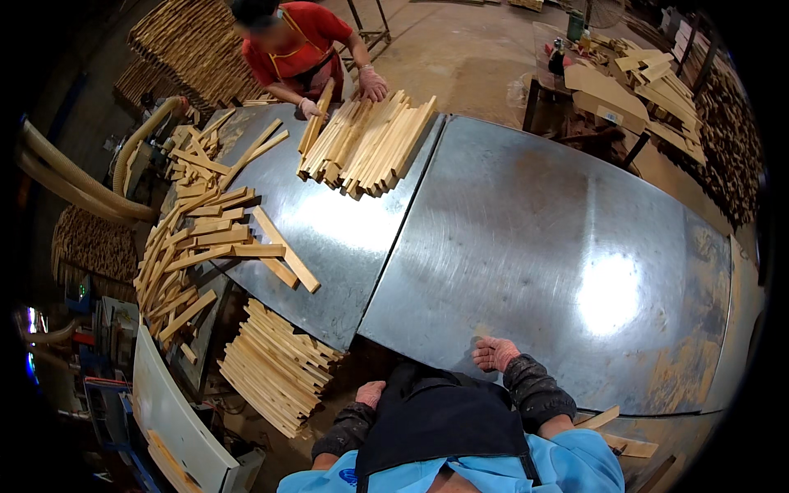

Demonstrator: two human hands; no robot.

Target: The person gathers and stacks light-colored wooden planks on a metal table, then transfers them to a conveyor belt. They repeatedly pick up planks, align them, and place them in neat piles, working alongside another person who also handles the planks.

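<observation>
My right hand (495, 355), in a pinkish work glove, rests at the near edge of the metal tabletop (509, 238). Its fingers are curled in, and I see nothing in them. Beside my dark apron, just off the table edge, hangs my left hand (371, 394), also gloved. Its fingers are mostly hidden, so I cannot tell whether they hold anything. Closest to that hand is a stack of wooden strips (275, 370), low down beside the table.
Across the table a co-worker in red (308, 41) handles a row of wooden strips (370, 144). Loose wood pieces (205, 234) lie heaped at the left, near ribbed hoses (90, 181). More boards (657, 82) are piled at the far right. A seam splits the metal top.
</observation>
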